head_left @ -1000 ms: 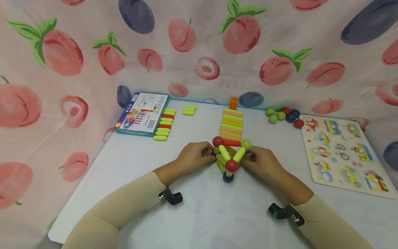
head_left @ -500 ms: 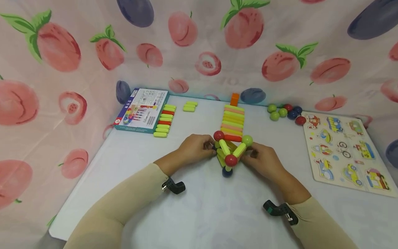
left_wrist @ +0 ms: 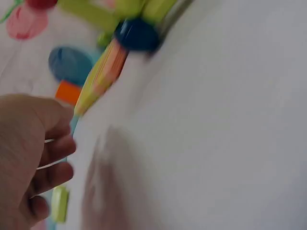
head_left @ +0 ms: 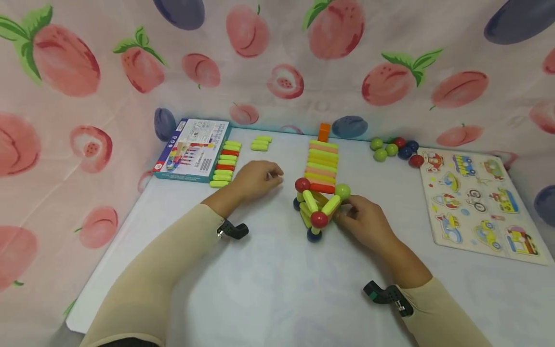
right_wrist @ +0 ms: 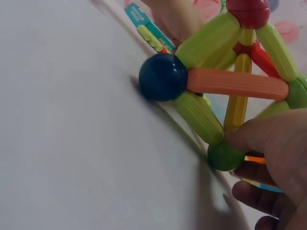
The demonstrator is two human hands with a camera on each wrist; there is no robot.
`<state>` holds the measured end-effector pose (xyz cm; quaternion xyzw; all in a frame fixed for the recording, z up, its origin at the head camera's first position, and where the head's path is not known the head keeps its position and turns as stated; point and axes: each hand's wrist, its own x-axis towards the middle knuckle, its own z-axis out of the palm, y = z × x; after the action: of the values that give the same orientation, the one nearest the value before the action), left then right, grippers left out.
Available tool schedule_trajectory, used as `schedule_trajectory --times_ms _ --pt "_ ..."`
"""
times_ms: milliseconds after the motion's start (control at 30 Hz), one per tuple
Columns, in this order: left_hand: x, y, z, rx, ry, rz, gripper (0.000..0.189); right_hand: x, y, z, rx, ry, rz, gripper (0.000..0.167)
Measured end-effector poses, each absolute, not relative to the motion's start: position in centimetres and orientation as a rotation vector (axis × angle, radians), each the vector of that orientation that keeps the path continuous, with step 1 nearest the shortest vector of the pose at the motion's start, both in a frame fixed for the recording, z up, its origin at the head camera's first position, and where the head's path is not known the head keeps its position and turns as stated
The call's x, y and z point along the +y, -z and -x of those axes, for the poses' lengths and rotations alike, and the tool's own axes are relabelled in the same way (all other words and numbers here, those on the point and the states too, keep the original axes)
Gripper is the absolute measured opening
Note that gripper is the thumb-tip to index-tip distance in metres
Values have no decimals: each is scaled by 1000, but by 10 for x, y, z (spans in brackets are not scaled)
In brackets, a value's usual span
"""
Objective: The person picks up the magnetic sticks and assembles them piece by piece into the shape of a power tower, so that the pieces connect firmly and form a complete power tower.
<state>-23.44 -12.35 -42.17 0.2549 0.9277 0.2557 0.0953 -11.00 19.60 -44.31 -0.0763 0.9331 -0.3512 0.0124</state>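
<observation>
Head view showed the left hand (head_left: 257, 181) loose and empty, right hand (head_left: 367, 222) pinching the frame (head_left: 319, 218); I judged it braced mid-build, sticks (head_left: 224, 167) wanted next.

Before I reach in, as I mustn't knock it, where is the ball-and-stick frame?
In the head view, the frame stands just right of centre, at the near end of the stick row, with the right hand at its right side.
</observation>
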Motion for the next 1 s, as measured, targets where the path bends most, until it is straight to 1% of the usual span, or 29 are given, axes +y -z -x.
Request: schedule_trajectory --times_ms 133,200,300,400,500,600,700,800,900,1000 --pt "-147 416 262 3002 -478 -539 39 190 442 108 2898 1073 226 41" --pt "-157 418 275 3059 -395 -485 44 190 442 108 2899 1068 216 41" --pt "-164 423 287 3082 -336 -457 49 189 440 109 2898 1073 209 41" --pt "-161 431 293 3081 -329 -449 48 189 438 109 2891 1092 198 40" --pt "-154 436 298 3096 -291 -461 42 187 437 109 2870 1115 167 38" --pt "-148 432 302 3089 -234 -488 35 184 438 112 2859 1131 148 38" --pt "-142 424 298 3042 -225 -546 37 183 437 114 2873 1133 143 36" --pt "-133 414 289 2960 -450 -615 37 182 436 115 2888 1132 134 36" --pt "-121 399 271 2743 -910 -674 33 183 438 114 2883 1129 122 35" --pt "-109 381 247 2412 -1317 -753 29 183 441 111 2873 1121 106 35"
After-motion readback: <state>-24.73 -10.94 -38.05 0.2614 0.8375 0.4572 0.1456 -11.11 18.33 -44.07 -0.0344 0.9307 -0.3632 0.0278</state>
